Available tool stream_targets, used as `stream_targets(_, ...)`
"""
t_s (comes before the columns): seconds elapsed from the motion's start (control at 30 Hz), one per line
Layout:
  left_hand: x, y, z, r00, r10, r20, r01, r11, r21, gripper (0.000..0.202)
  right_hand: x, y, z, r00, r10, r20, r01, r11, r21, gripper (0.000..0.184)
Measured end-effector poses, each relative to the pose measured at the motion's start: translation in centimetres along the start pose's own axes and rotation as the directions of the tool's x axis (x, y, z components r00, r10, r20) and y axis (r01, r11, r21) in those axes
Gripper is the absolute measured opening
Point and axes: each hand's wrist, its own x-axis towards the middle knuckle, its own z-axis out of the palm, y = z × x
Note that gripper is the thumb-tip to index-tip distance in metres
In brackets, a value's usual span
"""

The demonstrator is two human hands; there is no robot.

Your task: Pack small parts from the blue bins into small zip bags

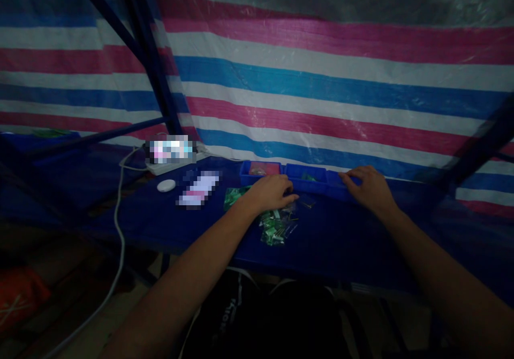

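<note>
My left hand (273, 192) is over the near side of the blue parts bins, palm down, fingers bent, with a gap between thumb and fingers. Nothing shows in it. Just below it lie clear bags with green pieces and thin metal parts (275, 231). Green packets (234, 197) stick out behind its wrist. A few small metal pins or screws (308, 204) lie loose to its right. My right hand (368, 186) is at the right-hand blue bin (335, 178), thumb and fingertips close together at its rim. Anything between them is too small and dark to make out.
The left bin (244, 172) holds reddish contents, the middle bin (289, 173) something green. On the blue table (345, 241) lie a blurred phone (199, 189) and a white round case (166, 186). A power strip (176, 163) with a white cable stands behind, before a striped sheet (321, 85).
</note>
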Motion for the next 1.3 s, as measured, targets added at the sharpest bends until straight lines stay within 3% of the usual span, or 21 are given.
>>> stream_targets(0.2,0.0,-0.6,0.5,0.998,0.031,0.058,-0.03,0.999,-0.011,0.025,0.1,-1.7,-0.3,1.0,-0.027,0.009,0.026,0.999,0.031,0.036)
stream_targets(0.43,0.1,-0.5,0.9,0.997,0.056,0.05,-0.054,0.997,-0.056,0.019,0.0,-2.7,0.6,0.997,-0.044,0.056,0.036,0.992,0.124,0.032)
stream_targets(0.6,0.1,-0.6,0.7,0.998,0.055,0.039,-0.052,0.997,-0.057,0.022,0.0,-3.1,0.0,1.0,-0.013,0.011,0.011,0.989,0.148,0.028)
stream_targets(0.83,0.1,-0.4,0.6,0.999,0.007,0.052,-0.002,0.995,-0.101,0.019,-0.1,-3.7,-1.0,1.0,0.001,0.019,-0.005,0.981,0.196,0.023)
stream_targets(1.17,0.1,-0.5,0.8,1.0,-0.008,-0.012,0.007,1.0,-0.022,0.022,-0.3,-4.8,-1.4,0.997,-0.03,0.067,0.012,0.966,0.259,0.021)
stream_targets(1.3,0.3,0.4,-0.3,0.999,-0.049,-0.021,0.048,0.999,-0.021,0.02,-0.1,-5.0,-1.6,0.994,-0.074,0.082,0.05,0.963,0.266,0.022)
